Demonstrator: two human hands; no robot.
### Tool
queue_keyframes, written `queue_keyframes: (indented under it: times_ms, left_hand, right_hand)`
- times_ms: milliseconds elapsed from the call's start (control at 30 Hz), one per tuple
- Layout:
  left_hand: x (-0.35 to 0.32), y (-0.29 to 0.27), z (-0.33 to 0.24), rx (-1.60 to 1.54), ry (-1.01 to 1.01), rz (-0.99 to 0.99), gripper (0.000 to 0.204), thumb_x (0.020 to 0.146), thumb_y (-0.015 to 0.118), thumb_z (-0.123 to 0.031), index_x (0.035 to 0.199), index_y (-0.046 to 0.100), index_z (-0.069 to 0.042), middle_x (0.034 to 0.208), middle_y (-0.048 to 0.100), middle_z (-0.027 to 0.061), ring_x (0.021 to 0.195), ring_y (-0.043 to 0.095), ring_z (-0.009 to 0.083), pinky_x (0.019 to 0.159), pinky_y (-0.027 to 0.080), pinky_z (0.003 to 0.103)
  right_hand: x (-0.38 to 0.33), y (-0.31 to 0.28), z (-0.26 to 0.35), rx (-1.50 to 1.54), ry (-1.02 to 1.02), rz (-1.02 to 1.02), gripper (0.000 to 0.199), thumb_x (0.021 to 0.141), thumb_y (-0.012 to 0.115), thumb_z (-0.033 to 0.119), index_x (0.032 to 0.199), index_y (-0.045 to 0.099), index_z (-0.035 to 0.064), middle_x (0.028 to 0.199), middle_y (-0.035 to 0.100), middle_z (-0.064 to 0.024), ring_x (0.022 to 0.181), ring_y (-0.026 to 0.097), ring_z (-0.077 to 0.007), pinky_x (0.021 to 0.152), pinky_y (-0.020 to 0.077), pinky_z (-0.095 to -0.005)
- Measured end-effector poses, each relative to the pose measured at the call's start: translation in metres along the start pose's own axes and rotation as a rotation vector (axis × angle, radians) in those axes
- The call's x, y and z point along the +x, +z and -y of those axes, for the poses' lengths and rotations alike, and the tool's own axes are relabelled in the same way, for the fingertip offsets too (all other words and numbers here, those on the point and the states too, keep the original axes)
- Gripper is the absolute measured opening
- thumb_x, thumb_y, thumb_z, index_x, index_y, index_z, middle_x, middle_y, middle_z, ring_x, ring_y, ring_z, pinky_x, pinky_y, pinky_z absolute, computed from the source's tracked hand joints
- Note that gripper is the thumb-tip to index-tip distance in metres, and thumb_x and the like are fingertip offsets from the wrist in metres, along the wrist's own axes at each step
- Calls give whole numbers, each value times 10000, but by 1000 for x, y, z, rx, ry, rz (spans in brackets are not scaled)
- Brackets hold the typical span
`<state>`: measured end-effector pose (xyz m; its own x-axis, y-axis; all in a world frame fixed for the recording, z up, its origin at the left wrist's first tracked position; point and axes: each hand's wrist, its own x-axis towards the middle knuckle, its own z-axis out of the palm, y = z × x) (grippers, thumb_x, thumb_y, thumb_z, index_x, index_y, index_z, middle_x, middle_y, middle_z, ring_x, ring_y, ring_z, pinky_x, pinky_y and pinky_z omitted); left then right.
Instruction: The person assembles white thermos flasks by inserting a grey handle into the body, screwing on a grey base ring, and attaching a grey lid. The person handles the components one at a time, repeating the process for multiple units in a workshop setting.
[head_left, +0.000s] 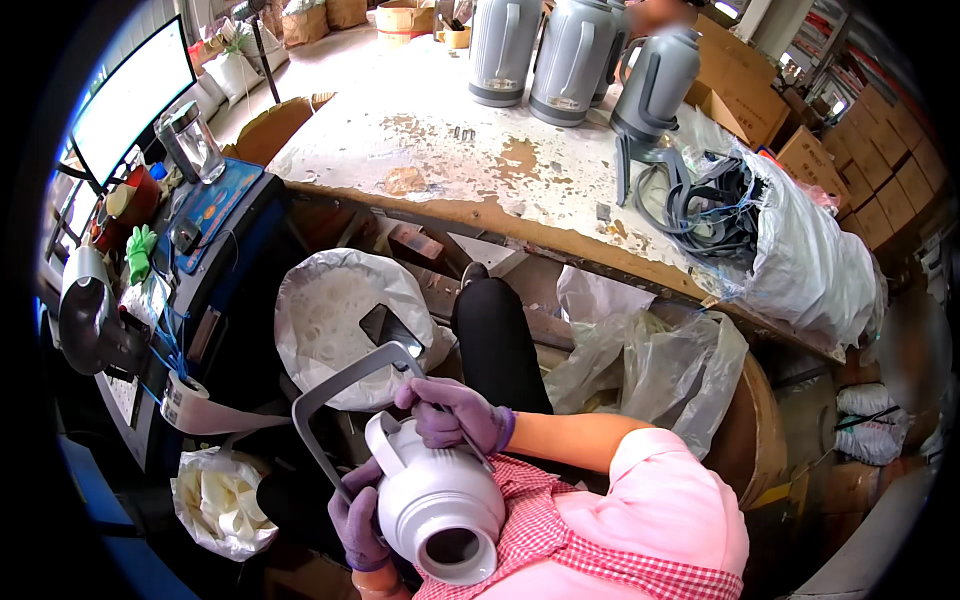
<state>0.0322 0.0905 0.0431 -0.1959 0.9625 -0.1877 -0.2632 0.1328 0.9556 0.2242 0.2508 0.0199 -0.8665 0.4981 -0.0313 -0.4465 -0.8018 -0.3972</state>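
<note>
A light grey vacuum jug point(437, 487) lies tilted in my lap, its round mouth facing down and toward me. A darker grey U-shaped carry handle point(318, 398) spans it, away from the mouth. My right hand point(455, 415), in a purple glove, is closed around one arm of this handle against the jug's upper side. On the other side my left hand point(358, 518), gloved alike, closes on the handle's other end beside the jug. Whether the handle's ends are seated on the jug is hidden by my fingers.
Several finished-looking grey jugs point(570, 62) stand on the worn white table point(350, 155). A white sack point(815, 250) there spills grey handles point(700, 205). A phone point(390, 330) lies on a white-lined bin point(310, 300). Left are a monitor point(130, 95) and fan point(90, 310).
</note>
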Motion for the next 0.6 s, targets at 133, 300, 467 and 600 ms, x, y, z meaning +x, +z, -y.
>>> queue_keyframes:
  times_ms: [133,300,467,600]
  left_hand:
    - [-3,8,22,-51,100,-69,510,837,603,-244,1176,619,137,1041,705,180,936,660,209,870,513,327]
    - [5,15,26,-44,153,-106,416,853,582,-221,1073,640,128,1046,702,184,948,651,221,883,509,352]
    - [11,14,25,-97,142,-127,307,836,606,-195,973,678,70,986,715,152,944,653,213,893,509,349]
    - [1,-2,17,-118,-5,188,465,868,639,-238,1235,647,48,1240,662,144,1141,619,229,1035,456,373]
  right_hand:
    - [-14,3,-1,-63,-26,-14,324,1081,430,325,1116,566,32,527,329,61,421,285,-52,423,255,-236]
    - [-17,2,3,-59,-45,-41,276,1073,447,270,1114,565,24,528,325,51,412,280,-55,416,249,-237]
    - [-20,11,5,-141,-123,-150,238,1044,500,257,1061,574,31,534,346,43,416,296,-71,420,241,-261]
    - [-32,0,0,-157,-67,-168,316,1055,437,317,1135,564,38,505,320,60,406,275,-67,428,246,-269]
